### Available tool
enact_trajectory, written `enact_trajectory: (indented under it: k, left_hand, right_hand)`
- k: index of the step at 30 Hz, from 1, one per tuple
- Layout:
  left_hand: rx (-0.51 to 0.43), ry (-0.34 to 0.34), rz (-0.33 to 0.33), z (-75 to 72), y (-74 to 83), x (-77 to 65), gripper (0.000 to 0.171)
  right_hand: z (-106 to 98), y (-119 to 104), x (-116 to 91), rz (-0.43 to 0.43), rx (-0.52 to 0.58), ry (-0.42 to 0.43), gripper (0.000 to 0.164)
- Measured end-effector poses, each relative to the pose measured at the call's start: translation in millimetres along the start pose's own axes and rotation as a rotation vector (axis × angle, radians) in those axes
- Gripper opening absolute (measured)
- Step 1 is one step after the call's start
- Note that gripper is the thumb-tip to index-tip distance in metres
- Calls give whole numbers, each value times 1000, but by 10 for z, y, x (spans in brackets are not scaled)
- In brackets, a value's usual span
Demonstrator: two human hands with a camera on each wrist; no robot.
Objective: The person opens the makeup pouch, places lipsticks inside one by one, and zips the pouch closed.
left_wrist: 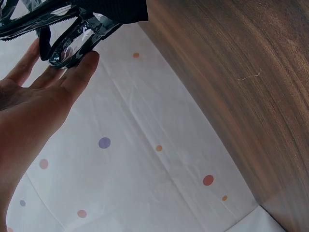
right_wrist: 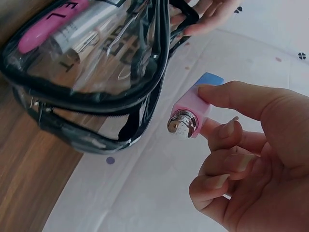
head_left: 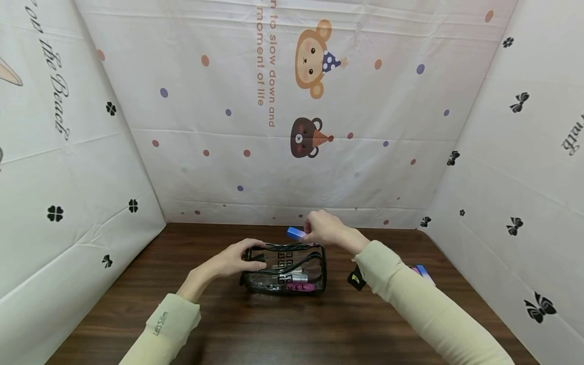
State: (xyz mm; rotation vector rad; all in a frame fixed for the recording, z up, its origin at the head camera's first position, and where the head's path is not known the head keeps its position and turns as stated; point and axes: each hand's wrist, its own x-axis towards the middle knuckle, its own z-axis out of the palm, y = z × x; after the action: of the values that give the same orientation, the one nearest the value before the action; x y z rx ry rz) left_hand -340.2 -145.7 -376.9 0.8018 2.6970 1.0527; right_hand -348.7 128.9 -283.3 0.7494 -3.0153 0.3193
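A clear zip pouch (head_left: 274,286) with black trim stands on the table, its top unzipped. My left hand (head_left: 234,259) grips its upper left edge, thumb at the front and fingers at the back. Inside lie a pink item (right_wrist: 48,29) and a silver tube (right_wrist: 79,29). Above the pouch's right end, my right hand (head_left: 326,228) pinches a small pink-and-blue spray bottle (right_wrist: 193,104) between thumb and fingers. The bottle's silver neck points toward the pouch in the right wrist view. Only its blue end shows clearly in the head view.
Right of the pouch, a black item (head_left: 356,279) with a yellow mark sits partly behind the right sleeve (head_left: 401,284). Farther right lies a pink-and-blue item (head_left: 425,274), also partly hidden. Printed white sheets (head_left: 219,177) border the brown wooden table (head_left: 255,329) at the back and sides.
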Motion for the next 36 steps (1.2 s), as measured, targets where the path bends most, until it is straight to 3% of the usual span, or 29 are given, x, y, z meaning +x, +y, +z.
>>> enact_trajectory:
  k: [21, 29, 36]
  left_hand:
    - [-25, 24, -16, -4, 20, -20, 64]
    - [-14, 16, -38, -1, 1, -11, 70]
    - [-19, 24, -34, 8, 12, -15, 63]
  right_hand:
    - [254, -377, 136, -63, 28, -59, 19]
    - [395, -427, 191, -50, 22, -82, 14]
    - [471, -458, 205, -53, 34, -113, 16]
